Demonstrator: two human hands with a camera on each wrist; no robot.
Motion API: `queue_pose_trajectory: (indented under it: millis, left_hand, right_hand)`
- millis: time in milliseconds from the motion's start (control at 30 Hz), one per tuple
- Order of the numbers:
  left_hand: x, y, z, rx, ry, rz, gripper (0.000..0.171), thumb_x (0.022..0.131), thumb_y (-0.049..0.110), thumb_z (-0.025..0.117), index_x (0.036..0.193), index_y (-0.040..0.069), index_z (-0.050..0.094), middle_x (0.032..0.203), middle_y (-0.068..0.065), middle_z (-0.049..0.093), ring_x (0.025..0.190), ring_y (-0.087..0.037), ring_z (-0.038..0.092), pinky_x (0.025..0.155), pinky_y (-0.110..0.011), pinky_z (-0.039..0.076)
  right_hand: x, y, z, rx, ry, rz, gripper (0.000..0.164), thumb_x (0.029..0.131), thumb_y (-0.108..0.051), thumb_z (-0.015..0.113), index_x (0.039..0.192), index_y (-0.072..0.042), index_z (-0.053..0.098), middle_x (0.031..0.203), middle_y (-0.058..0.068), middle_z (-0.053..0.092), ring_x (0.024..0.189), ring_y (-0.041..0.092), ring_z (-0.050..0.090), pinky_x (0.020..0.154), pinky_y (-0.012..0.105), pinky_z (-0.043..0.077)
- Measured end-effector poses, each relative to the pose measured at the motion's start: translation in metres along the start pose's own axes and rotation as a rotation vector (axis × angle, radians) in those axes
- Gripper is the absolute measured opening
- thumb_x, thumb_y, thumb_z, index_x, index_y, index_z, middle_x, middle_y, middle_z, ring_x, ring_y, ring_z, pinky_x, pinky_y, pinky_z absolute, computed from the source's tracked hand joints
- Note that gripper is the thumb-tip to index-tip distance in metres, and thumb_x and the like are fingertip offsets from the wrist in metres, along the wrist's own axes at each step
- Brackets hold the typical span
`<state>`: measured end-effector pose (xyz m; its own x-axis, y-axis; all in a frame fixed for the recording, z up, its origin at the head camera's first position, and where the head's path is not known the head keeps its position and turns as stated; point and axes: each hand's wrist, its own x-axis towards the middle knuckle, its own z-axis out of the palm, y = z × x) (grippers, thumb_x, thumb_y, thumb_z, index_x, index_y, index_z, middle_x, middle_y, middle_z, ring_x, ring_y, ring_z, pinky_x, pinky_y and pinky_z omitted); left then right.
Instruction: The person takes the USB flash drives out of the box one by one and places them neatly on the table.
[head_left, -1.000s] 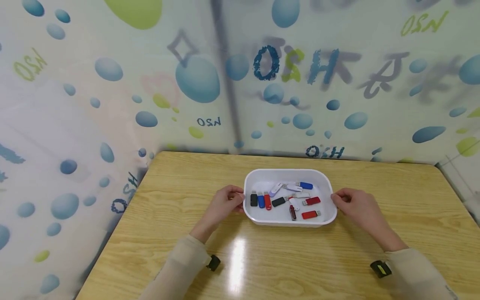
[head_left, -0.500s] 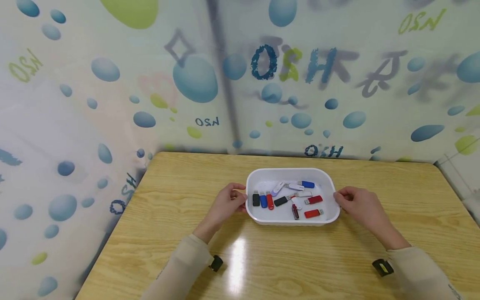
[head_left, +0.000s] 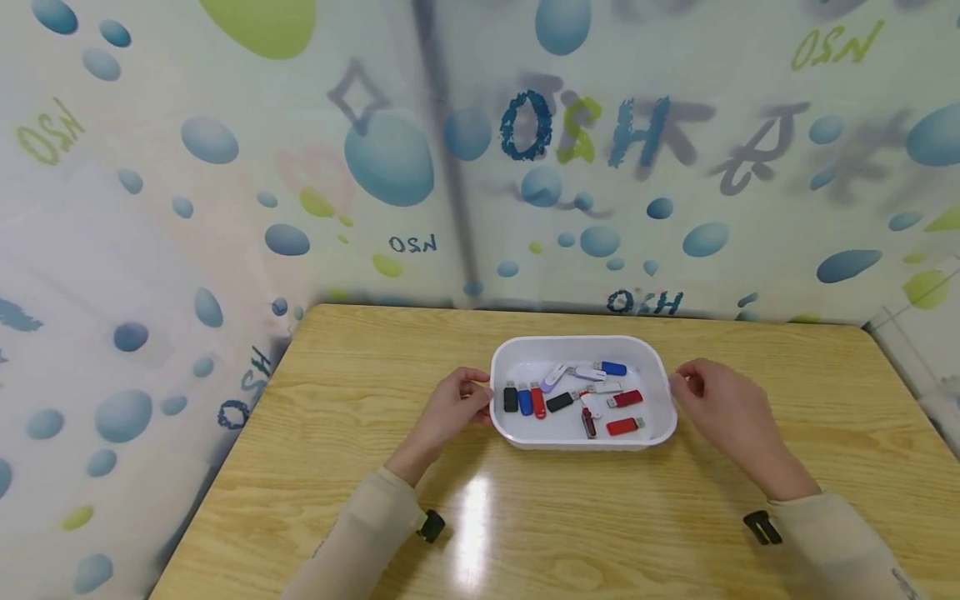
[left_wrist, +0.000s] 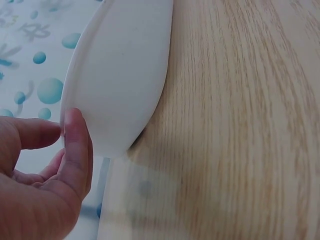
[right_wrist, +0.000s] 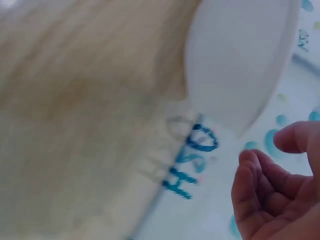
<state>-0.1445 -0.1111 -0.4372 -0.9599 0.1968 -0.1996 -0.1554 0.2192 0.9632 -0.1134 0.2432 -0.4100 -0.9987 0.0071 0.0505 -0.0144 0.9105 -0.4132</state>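
A white plastic tray (head_left: 585,445) stands on the table with several USB sticks in it. Black (head_left: 511,398), blue (head_left: 525,402) and red (head_left: 538,402) sticks lie side by side at its left end; white, red, black and blue ones are scattered across the rest. My left hand (head_left: 448,410) pinches the tray's left rim between thumb and fingers, as the left wrist view shows. Beside the right end is my right hand (head_left: 727,417). In the right wrist view a gap parts its thumb and loosely bent fingers from the tray wall (right_wrist: 235,55).
The wooden table (head_left: 600,525) reaches back to a patterned curtain (head_left: 480,167) with blue and green spots. Another patterned panel (head_left: 112,333) runs along the left side. Dark straps hang at both sleeves.
The tray first shifted slightly right in view, then hardly moved. My right hand has let go of its right rim and drawn a little away. The left hand keeps its hold.
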Motion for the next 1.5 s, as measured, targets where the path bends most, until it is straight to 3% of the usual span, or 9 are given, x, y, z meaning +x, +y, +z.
queue_pose_trajectory:
  millis: [233, 467, 700, 900, 1167, 1500]
  left_hand:
    - [0.001, -0.001, 0.000, -0.007, 0.008, 0.003, 0.031, 0.093, 0.006, 0.056, 0.121, -0.005, 0.051, 0.092, -0.017, 0.058, 0.074, -0.019, 0.064, 0.075, -0.044, 0.058]
    - [0.002, -0.002, 0.000, -0.022, -0.006, 0.006, 0.031, 0.093, 0.005, 0.057, 0.122, -0.005, 0.050, 0.091, -0.016, 0.058, 0.075, -0.021, 0.064, 0.073, -0.040, 0.059]
    - [-0.001, 0.003, -0.001, -0.015, -0.014, 0.005, 0.031, 0.094, 0.005, 0.056, 0.123, -0.006, 0.049, 0.094, -0.019, 0.058, 0.073, -0.020, 0.064, 0.076, -0.045, 0.058]
    - [0.002, -0.002, 0.000, -0.030, -0.018, 0.013, 0.031, 0.093, 0.005, 0.057, 0.122, -0.005, 0.050, 0.091, -0.016, 0.057, 0.077, -0.028, 0.064, 0.070, -0.036, 0.060]
    - [0.000, 0.000, 0.000, -0.023, -0.007, 0.017, 0.030, 0.093, 0.004, 0.056, 0.121, -0.004, 0.050, 0.090, -0.016, 0.057, 0.072, -0.021, 0.063, 0.073, -0.044, 0.059]
    - [0.002, -0.002, 0.000, -0.021, -0.007, 0.007, 0.031, 0.093, 0.005, 0.056, 0.122, -0.004, 0.051, 0.090, -0.016, 0.057, 0.073, -0.022, 0.063, 0.074, -0.045, 0.059]
  right_hand:
    - [-0.002, -0.038, 0.002, -0.053, 0.000, -0.125, 0.028, 0.088, -0.020, 0.065, 0.106, 0.001, 0.066, 0.084, 0.007, 0.061, 0.071, 0.021, 0.051, 0.060, 0.033, 0.052]
    - [0.000, -0.065, 0.021, -0.109, -0.108, -0.209, 0.023, 0.087, -0.024, 0.066, 0.099, -0.005, 0.069, 0.075, -0.002, 0.057, 0.063, 0.013, 0.049, 0.052, 0.026, 0.044]
    - [0.011, -0.081, 0.031, -0.150, -0.297, -0.159, 0.023, 0.090, -0.033, 0.064, 0.091, -0.011, 0.070, 0.068, -0.003, 0.056, 0.061, 0.014, 0.049, 0.052, 0.027, 0.041]
    - [0.015, -0.086, 0.040, -0.179, -0.413, -0.065, 0.026, 0.089, -0.039, 0.063, 0.082, -0.015, 0.069, 0.062, -0.002, 0.055, 0.058, 0.016, 0.050, 0.051, 0.027, 0.038]
    - [0.018, -0.090, 0.046, -0.202, -0.411, -0.077, 0.028, 0.087, -0.039, 0.065, 0.073, -0.015, 0.066, 0.057, -0.001, 0.053, 0.054, 0.016, 0.050, 0.049, 0.026, 0.037]
    - [0.021, -0.091, 0.050, -0.174, -0.415, -0.090, 0.022, 0.084, -0.032, 0.071, 0.076, -0.012, 0.067, 0.060, 0.000, 0.054, 0.057, 0.017, 0.050, 0.053, 0.027, 0.037]
